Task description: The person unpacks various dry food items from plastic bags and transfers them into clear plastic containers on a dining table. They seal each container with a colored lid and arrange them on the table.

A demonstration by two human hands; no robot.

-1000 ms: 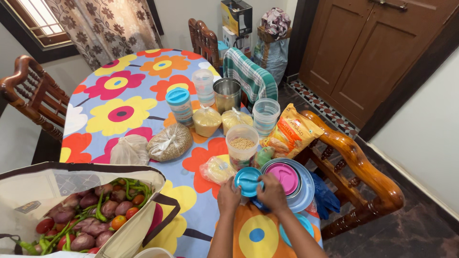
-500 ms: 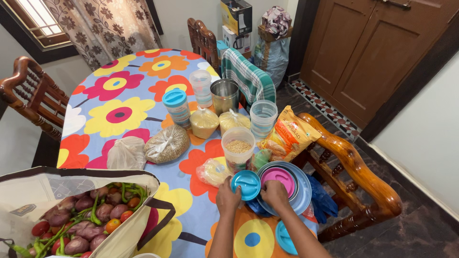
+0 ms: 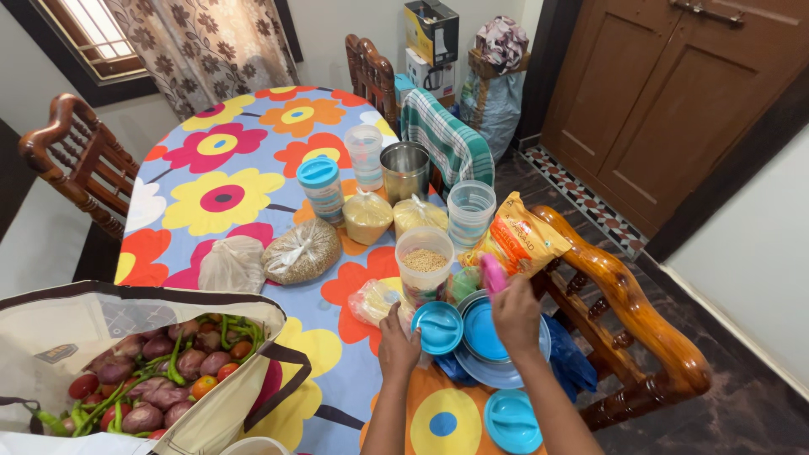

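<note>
My left hand (image 3: pixel 398 344) holds a small blue lid (image 3: pixel 438 327) by its left edge, just above the table edge. My right hand (image 3: pixel 516 313) has lifted a pink lid (image 3: pixel 492 274) on edge above a stack of blue lids (image 3: pixel 489 339) sitting in a steel plate. Right behind the lids stands an uncovered clear jar of grain (image 3: pixel 425 263). Another blue lid (image 3: pixel 511 420) lies near my right forearm at the table's near corner.
On the flowered tablecloth (image 3: pixel 219 173) are tied bags of grain (image 3: pixel 300 250), a yellow packet (image 3: pixel 517 238), a steel tumbler (image 3: pixel 405 169), a blue-lidded jar (image 3: pixel 321 187) and empty clear jars (image 3: pixel 468 210). A cloth bag of vegetables (image 3: pixel 160 371) sits at lower left. Wooden chairs (image 3: pixel 628 312) ring the table.
My right hand has picked the pink lid out of the stack and raised it on edge. My left hand stays on the small blue lid. The view shifted slightly.
</note>
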